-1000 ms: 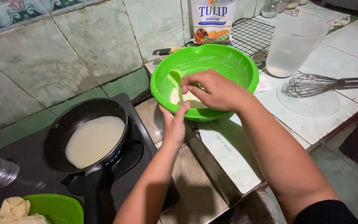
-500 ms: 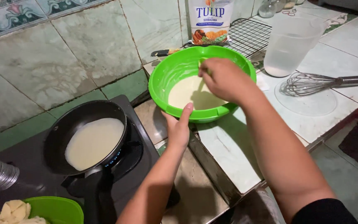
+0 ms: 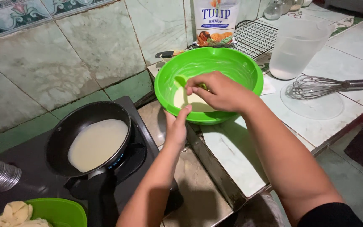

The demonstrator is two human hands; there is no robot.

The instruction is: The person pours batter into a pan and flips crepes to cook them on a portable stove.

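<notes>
The big green bowl sits on the table, tipped a little toward the person, with pale batter pooled at its near side. The left hand grips the bowl's near rim. The right hand is closed around a green scoop inside the bowl; its scoop end points left. A black pan of batter sits on the stove nearby.

Left hand steadies green bowl; right hand reaches inside.
</notes>
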